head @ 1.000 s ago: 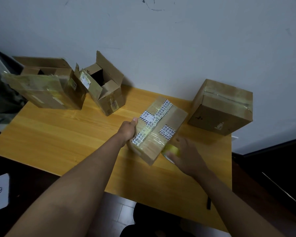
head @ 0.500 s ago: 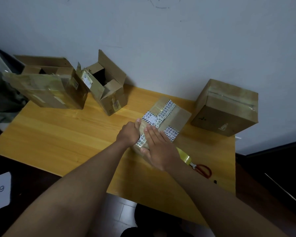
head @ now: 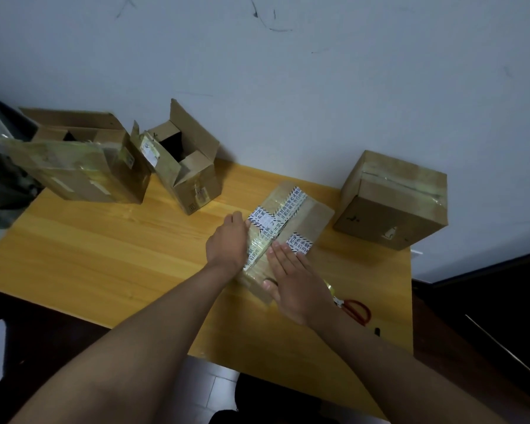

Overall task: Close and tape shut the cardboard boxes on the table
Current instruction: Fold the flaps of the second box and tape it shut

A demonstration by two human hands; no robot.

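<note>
Since a second ago my right hand [head: 297, 289] has left the tape roll and come onto the flat box [head: 306, 218].

Head view: that box is a slim brown cardboard slab, glossy with clear tape and crossed by white printed strips edged in black hatching; it lies mid-table [head: 89, 258], its long axis running from near me up and right toward the wall. My right hand lies flat on its near end, fingers straight and together, thumb on the near edge. My left hand [head: 227, 243] cups the box's left side, fingers curled on the edge. The tape roll [head: 329, 287] and red scissors [head: 357, 310] lie just behind my right wrist. A sealed cube box [head: 392, 206] stands right; two open boxes [head: 184, 175] stand left.
</note>
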